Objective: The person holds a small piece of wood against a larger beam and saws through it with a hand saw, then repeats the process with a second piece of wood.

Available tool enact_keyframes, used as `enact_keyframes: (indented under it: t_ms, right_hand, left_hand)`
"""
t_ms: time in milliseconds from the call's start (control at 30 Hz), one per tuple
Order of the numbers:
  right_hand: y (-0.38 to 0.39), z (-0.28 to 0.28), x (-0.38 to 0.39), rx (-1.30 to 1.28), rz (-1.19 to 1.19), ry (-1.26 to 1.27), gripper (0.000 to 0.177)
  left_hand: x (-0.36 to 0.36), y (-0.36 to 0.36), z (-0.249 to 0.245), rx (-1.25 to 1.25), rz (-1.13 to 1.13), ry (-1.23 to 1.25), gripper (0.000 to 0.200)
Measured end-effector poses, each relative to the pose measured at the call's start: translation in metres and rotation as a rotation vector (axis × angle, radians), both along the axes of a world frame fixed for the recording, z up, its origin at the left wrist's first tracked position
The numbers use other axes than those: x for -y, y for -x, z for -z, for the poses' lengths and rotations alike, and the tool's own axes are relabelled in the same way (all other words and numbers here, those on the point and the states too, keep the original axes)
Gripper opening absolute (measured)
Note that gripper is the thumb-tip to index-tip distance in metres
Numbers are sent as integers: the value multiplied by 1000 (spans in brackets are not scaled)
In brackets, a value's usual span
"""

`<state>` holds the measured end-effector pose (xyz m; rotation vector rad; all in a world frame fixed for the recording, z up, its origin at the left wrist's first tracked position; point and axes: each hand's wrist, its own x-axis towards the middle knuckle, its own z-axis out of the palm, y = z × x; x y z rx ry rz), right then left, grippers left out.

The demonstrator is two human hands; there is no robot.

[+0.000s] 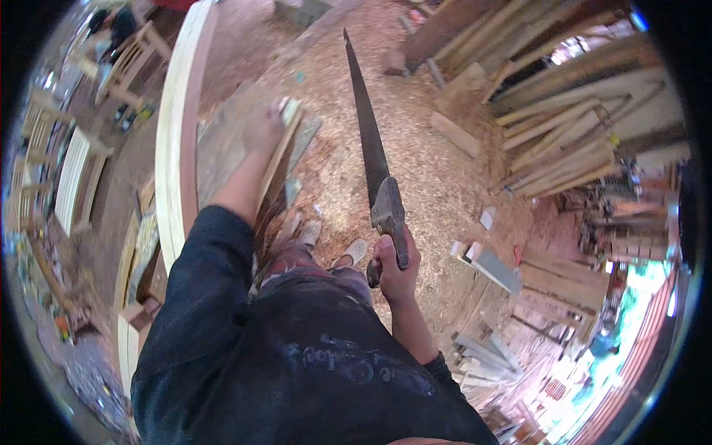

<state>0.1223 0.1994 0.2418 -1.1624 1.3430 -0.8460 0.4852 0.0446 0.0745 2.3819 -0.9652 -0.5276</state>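
My right hand is wrapped round the handle of a handsaw. The saw's long dark blade points up and away from me, over the shavings-covered floor and apart from any wood. Over a worn wooden bench top is my left hand, its fingers smeared by motion. It is beside a narrow wooden strip at the bench edge; whether it grips the strip cannot be made out. A long pale timber beam runs along the left of the bench.
Wood shavings cover the floor around my feet. Planks and boards are stacked at the right, with a loose wood block before them. Slatted wooden furniture stands at the left, where another person is at the far side.
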Motion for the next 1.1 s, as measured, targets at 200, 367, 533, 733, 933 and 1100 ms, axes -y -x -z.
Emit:
enact_keyframes:
  t_ms: [200,367,533,733,933,1100]
  right_hand:
    - [-32,6,-13,-130,-213,88,58]
    - [-52,12,-4,-206,-310,118,63]
    - [-56,28,-2,-226,-343,118,67]
    - [-55,25,1,-197,-351,89,65]
    - [-50,28,4,-295,-410,196,64]
    - [-49,32,-2,-235,-383,119,66]
  left_hand:
    - [4,9,-18,24,-74,92,43]
    - [3,10,-27,0,-77,20,45]
    - [6,8,-21,0,-82,-2,49]
    - [6,8,-21,-13,-93,-52,54]
    - [9,7,-12,-1,-113,-52,57]
    - [10,5,-11,-5,-105,-70,57]
